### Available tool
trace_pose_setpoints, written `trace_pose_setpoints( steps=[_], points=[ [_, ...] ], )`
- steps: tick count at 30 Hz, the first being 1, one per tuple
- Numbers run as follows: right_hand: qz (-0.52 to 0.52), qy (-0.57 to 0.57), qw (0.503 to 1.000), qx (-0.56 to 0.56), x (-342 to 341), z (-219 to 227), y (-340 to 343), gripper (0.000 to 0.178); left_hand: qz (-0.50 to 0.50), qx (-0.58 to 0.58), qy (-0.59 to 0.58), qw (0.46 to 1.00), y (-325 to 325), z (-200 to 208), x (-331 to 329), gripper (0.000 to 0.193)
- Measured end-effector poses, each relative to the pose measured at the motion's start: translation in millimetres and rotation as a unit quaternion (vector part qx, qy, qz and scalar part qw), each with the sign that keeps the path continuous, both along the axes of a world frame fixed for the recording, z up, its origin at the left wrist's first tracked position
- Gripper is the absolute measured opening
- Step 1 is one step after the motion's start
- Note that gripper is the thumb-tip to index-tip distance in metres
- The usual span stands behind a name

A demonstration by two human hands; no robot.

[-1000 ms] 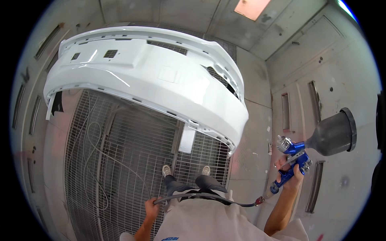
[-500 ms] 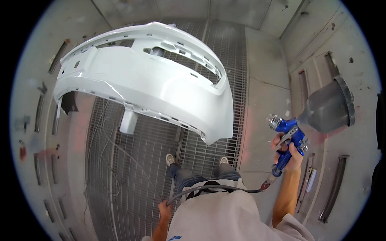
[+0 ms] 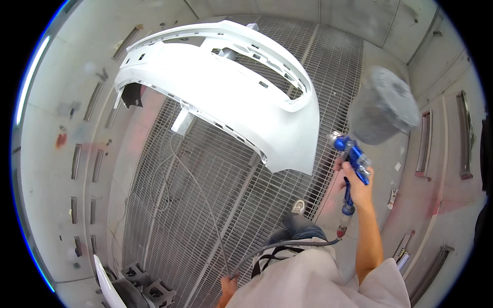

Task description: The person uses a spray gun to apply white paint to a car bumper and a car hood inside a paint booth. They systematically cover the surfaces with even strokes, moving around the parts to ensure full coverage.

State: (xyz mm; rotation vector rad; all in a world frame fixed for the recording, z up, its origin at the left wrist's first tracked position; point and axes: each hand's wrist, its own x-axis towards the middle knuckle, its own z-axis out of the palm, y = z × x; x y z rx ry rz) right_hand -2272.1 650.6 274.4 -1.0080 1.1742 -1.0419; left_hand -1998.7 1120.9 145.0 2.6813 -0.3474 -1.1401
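My right hand [image 3: 359,179] is wrapped round the grip of a blue spray gun [image 3: 355,155]. A translucent grey paint cup [image 3: 386,107] sits on the gun, tilted and slightly blurred. From the gun's lower end a dark air hose [image 3: 280,243] curves across my waist to my left hand [image 3: 229,284], which is closed round it near the lower edge. A white car bumper cover [image 3: 218,84] stands ahead of me, raised over the floor. The gun's nozzle is to the right of the bumper's right end, apart from it.
A pale support [image 3: 182,122] shows under the bumper. Across the grated floor [image 3: 205,205] runs a thin line [image 3: 197,192] with loose loops. At the lower left are a white curved part [image 3: 106,280] and grey blocks with openings [image 3: 158,293]. Walls with slotted fittings [image 3: 465,133] rise on both sides.
My view has shifted, so the bumper sits further right and the lower-left parts have come into sight. The spray gun has moved closer to the bumper's right end, its cup tipping forward.
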Motion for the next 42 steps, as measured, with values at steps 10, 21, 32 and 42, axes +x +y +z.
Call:
trace_pose_setpoints(
  steps=[10,21,32,42],
  points=[
    [0.378,0.033,0.924,-0.051,100,-38,16,0.058,0.223,0.013,0.069,0.972,71,-41,-188,0.037],
    [0.493,0.007,0.859,-0.135,109,-42,21,0.057,0.356,-0.076,0.130,0.922,78,-78,-337,0.030],
    [0.346,0.045,0.936,-0.052,12,-45,-119,0.036,0.364,-0.149,0.025,0.919,-3,-156,-459,0.042],
    [0.229,0.120,0.956,-0.137,-51,-79,-178,0.033,0.386,-0.195,0.094,0.897,-69,-153,-483,0.023]
  ],
)
